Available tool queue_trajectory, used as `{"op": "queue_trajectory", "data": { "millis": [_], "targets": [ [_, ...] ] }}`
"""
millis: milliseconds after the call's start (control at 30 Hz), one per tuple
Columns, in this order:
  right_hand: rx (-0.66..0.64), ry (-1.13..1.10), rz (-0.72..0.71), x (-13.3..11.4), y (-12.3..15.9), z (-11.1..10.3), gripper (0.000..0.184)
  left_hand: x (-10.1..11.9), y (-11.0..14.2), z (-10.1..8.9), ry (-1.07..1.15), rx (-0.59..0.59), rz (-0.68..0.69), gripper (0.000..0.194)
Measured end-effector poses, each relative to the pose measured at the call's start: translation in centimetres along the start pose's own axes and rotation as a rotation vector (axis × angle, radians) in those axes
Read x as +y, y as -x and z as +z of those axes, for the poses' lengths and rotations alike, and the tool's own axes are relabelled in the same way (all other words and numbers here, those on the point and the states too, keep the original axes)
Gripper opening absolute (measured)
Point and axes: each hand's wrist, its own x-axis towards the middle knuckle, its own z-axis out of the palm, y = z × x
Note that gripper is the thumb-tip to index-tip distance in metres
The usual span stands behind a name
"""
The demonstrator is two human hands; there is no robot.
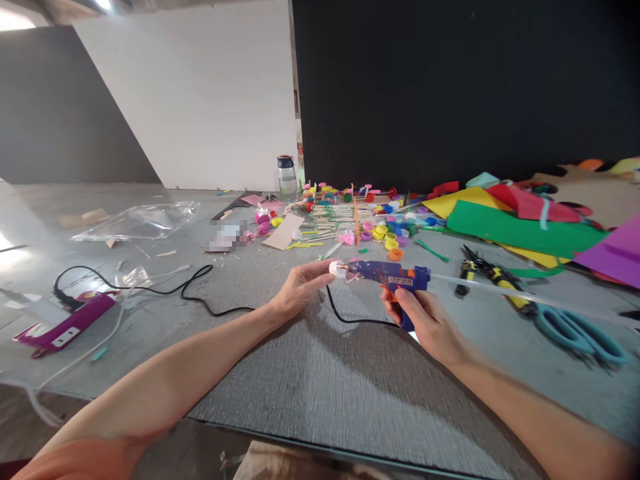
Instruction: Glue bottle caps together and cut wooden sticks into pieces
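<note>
a small white round cap [338, 269] is pinched between the fingers of the left hand [303, 285], at their tips above the grey textured tabletop [320, 387]; a dark blue glue gun [383, 273] is gripped by the wrapped fingers of the right hand [421, 319], nozzle at the cap.

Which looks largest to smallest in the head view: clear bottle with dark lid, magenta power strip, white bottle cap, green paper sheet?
1. Green paper sheet
2. Magenta power strip
3. Clear bottle with dark lid
4. White bottle cap
</note>
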Motion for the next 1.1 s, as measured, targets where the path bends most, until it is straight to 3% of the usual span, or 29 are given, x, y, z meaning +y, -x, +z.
{"op": "queue_trajectory", "data": {
  "millis": [1100],
  "targets": [
    [-0.009, 0.029, 0.001, -0.12, 0.01, 0.20, 0.044, 0.25, -0.18, -0.21, 0.085, 0.123, -0.012, 0.040]
  ]
}}
